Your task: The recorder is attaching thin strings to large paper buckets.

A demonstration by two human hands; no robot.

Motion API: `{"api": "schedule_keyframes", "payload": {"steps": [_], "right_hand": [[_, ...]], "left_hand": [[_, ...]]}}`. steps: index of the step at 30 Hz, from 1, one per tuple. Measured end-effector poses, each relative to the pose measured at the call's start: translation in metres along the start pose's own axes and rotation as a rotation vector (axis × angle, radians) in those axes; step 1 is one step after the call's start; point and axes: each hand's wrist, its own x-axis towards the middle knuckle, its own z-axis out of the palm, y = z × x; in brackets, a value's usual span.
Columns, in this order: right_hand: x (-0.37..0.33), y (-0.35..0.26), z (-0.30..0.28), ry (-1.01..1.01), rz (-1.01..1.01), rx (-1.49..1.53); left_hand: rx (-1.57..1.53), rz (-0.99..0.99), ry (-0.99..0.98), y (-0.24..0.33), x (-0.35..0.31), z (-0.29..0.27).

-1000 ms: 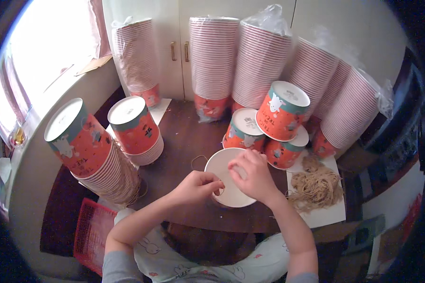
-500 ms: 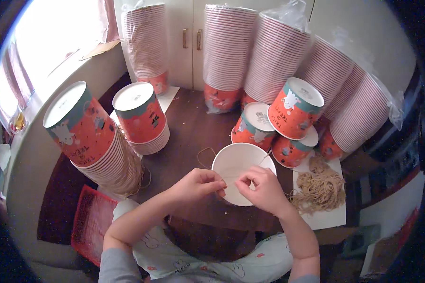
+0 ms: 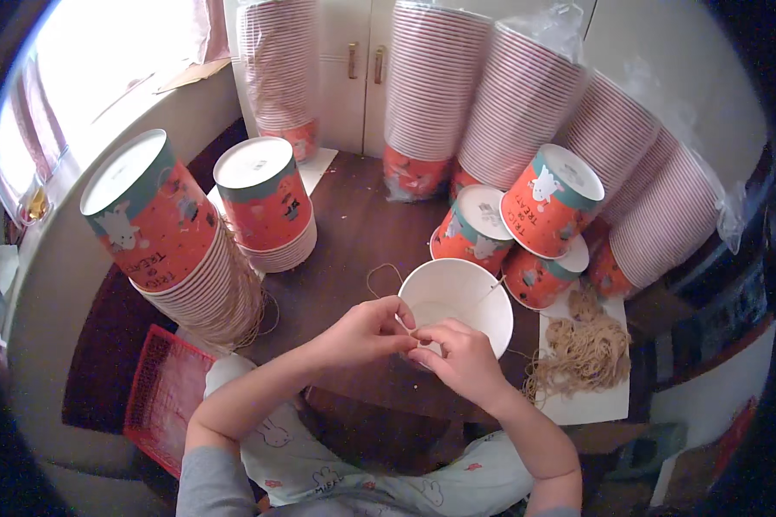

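Note:
A white-lined paper bucket (image 3: 459, 289) stands mouth up on the table in front of me. Over its near rim, my left hand (image 3: 366, 332) and my right hand (image 3: 461, 358) meet fingertip to fingertip. Each is closed in a pinch on a thin tan piece of twine (image 3: 414, 334), mostly hidden by the fingers. A loop of twine (image 3: 382, 274) curves out beside the bucket's left rim, and another strand crosses its right rim. To the right, a loose heap of twine (image 3: 588, 349) lies on a white sheet.
Upside-down orange buckets (image 3: 550, 202) are piled beyond the bucket. At left rise a tall bucket stack (image 3: 159, 207) draped with twine and a shorter stack (image 3: 263, 202). Plastic-wrapped bucket columns (image 3: 431, 82) line the back before a cabinet. A red basket (image 3: 159, 392) sits lower left.
My hands have come together from a small gap, the right moving left until the fingertips meet. The view has shifted slightly; the bucket stays on the table.

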Motion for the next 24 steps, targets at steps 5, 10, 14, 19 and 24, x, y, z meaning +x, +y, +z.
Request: {"api": "schedule_keyframes", "payload": {"steps": [5,10,14,19,24], "right_hand": [[0.002,0.006,0.006,0.061,0.043,0.046],[0.002,0.006,0.009,0.104,0.002,0.046],[0.003,0.006,0.006,0.074,0.070,0.151],[0.004,0.010,0.007,0.081,0.048,0.176],[0.005,0.008,0.007,0.065,0.079,0.216]], "left_hand": [[-0.002,-0.027,0.042,0.003,0.001,0.001],[-0.079,-0.133,0.077,-0.001,0.000,-0.002],[0.007,0.029,0.160,-0.006,-0.006,-0.001],[0.266,-0.014,0.100,-0.020,-0.016,0.001],[0.456,0.047,0.149,-0.036,-0.019,0.018]]}}
